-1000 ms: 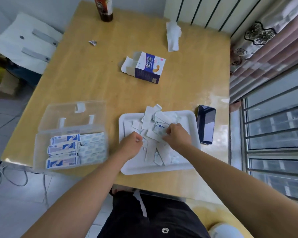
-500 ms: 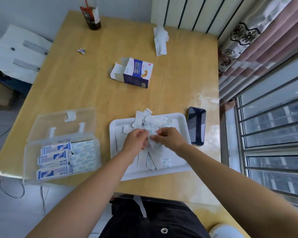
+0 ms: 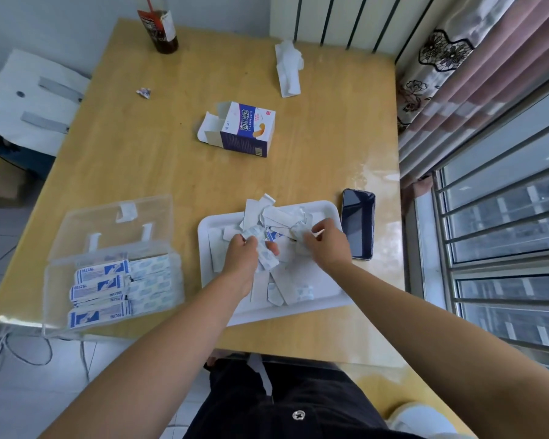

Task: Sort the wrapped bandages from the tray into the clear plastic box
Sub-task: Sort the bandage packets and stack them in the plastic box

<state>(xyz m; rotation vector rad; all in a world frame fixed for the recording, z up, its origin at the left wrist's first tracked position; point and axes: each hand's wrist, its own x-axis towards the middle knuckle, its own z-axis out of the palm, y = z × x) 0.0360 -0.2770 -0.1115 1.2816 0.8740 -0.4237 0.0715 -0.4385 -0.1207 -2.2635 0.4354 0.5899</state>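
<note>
Many wrapped bandages (image 3: 282,217) lie heaped in the white tray (image 3: 324,301), with both hands over the pile.
The left hand (image 3: 243,253) has its fingers (image 3: 272,247) curled round a small bunch of them. The right hand (image 3: 328,243), just beside it, pinches another between thumb and fingers, though blur hides the exact hold. Left of the tray stands the clear plastic box (image 3: 108,229), lid open, with rows of sorted bandages (image 3: 102,289) stacked inside. A dark phone (image 3: 358,223) lies just right of the tray. An opened carton (image 3: 244,129) sits farther back on the tabletop (image 3: 140,153), and a bottle (image 3: 159,30) stands at the far edge.
</note>
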